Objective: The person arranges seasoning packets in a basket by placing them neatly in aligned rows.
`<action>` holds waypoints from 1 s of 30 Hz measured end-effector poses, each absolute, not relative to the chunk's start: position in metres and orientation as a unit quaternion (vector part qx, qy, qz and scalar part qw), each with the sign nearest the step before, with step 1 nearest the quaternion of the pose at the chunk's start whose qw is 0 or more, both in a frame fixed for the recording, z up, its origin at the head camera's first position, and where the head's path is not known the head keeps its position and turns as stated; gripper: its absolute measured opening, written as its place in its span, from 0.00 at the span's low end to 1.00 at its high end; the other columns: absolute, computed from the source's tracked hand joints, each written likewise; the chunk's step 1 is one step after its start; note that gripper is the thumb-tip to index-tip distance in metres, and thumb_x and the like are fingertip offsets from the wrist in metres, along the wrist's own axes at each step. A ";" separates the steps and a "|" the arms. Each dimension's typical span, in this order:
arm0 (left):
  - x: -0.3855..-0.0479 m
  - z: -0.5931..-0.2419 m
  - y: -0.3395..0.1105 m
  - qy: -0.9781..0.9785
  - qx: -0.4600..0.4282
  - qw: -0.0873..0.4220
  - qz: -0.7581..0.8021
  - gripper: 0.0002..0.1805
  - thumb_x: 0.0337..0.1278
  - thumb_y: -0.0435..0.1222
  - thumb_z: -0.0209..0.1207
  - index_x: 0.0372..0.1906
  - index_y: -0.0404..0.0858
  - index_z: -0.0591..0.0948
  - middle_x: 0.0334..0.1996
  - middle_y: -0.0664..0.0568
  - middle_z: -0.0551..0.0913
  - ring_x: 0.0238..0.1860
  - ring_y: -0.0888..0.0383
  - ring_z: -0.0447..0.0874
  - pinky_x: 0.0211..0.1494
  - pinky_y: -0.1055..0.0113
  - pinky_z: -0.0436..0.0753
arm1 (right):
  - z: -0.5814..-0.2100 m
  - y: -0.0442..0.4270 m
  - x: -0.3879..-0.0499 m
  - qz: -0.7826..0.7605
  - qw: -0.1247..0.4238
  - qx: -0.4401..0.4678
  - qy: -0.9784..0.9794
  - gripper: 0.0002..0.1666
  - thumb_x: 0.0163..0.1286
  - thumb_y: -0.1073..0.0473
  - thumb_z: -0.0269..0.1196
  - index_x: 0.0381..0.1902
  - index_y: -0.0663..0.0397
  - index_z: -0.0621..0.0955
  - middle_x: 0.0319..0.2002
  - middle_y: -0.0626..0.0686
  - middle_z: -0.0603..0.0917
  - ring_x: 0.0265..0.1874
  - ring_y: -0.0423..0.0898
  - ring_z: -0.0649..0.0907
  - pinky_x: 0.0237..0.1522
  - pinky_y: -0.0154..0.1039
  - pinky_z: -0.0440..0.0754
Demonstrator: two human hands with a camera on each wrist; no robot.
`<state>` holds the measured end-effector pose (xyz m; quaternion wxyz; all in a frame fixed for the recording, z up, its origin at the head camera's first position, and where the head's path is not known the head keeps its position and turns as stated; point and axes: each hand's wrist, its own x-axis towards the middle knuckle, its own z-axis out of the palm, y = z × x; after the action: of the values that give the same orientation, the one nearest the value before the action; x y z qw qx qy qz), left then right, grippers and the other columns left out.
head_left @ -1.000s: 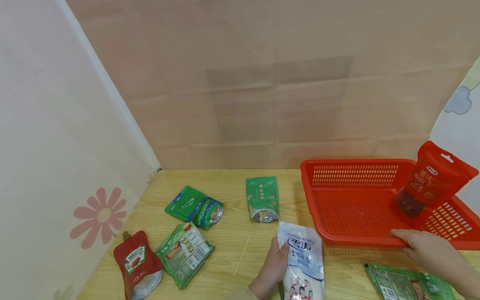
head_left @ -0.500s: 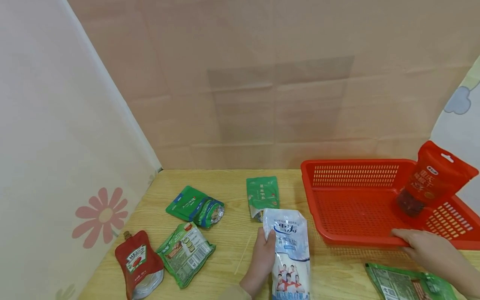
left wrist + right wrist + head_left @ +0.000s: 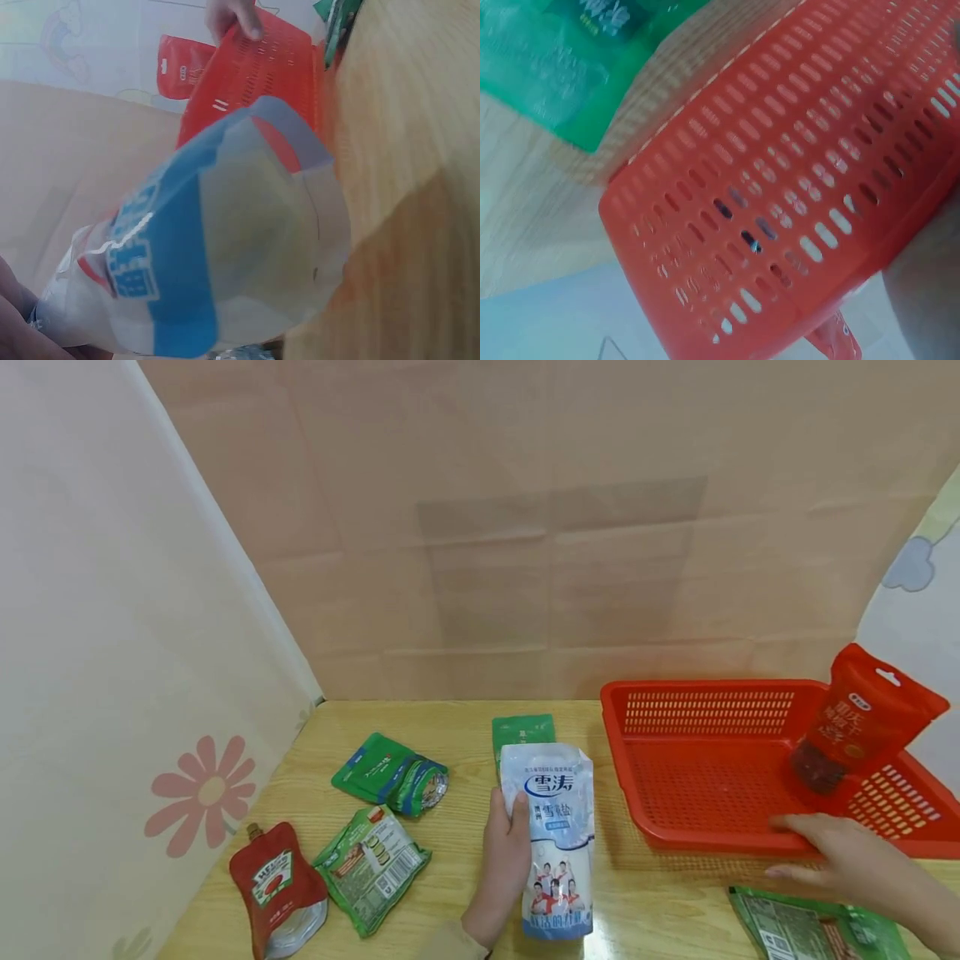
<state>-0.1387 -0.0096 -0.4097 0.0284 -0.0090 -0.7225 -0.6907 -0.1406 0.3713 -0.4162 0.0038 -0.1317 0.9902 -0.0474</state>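
My left hand (image 3: pixel 504 852) holds a white-and-blue salt pouch (image 3: pixel 558 852) by its left side, thumb on the printed front. The pouch stands upright in front of a green pouch (image 3: pixel 525 725), hiding its lower part. The left wrist view shows the salt pouch's bottom (image 3: pixel 255 232) up close, raised off the tabletop. My right hand (image 3: pixel 851 856) is at the front rim of the red basket (image 3: pixel 712 842); its fingers reach over the rim and its thumb is spread below them. Inside the basket, a red pouch (image 3: pixel 862 718) leans on the right side.
On the left lie a red ketchup pouch (image 3: pixel 273 885), a green-and-clear packet (image 3: pixel 372 868) and a green-and-blue pouch (image 3: pixel 393 774). Another green packet (image 3: pixel 810 927) lies in front of the basket, partly under the right forearm. Cloth walls stand behind and on both sides.
My left hand has brought the salt pouch leftward and up, now covering part of the green pouch behind. My right thumb has come away from the basket rim; the basket stays put.
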 end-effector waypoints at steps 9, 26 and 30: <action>-0.137 -0.384 -0.017 -0.700 -0.038 0.051 -0.711 0.19 0.75 0.43 0.39 0.63 0.40 0.63 0.55 0.44 0.80 0.52 0.54 0.82 0.52 0.68 0.81 | -0.399 0.343 -0.126 -0.158 -0.129 -0.185 0.961 0.44 0.47 0.50 0.75 0.61 0.54 0.72 0.58 0.50 0.77 0.53 0.46 0.76 0.41 0.49 0.83; -0.111 -0.355 -0.006 -0.638 -0.084 -0.002 -0.765 0.22 0.75 0.45 0.39 0.67 0.43 0.60 0.59 0.43 0.78 0.54 0.51 0.83 0.53 0.67 0.82 | -0.396 0.235 -0.092 -0.516 0.221 -0.216 0.799 0.36 0.75 0.56 0.50 0.72 0.68 0.51 0.67 0.73 0.64 0.56 0.28 0.77 0.51 0.30 0.80; -0.109 -0.353 -0.005 -0.632 -0.092 -0.007 -0.769 0.22 0.75 0.44 0.38 0.68 0.43 0.59 0.60 0.42 0.77 0.56 0.50 0.81 0.55 0.66 0.81 | -0.397 0.227 -0.087 -0.563 0.220 -0.203 0.770 0.33 0.75 0.58 0.51 0.66 0.77 0.56 0.59 0.74 0.73 0.47 0.24 0.78 0.47 0.25 0.79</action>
<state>-0.1087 -0.0050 -0.3528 -0.0069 -0.0918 -0.6322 -0.7693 -0.0868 0.2267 -0.3966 0.2203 -0.2035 0.7700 -0.5632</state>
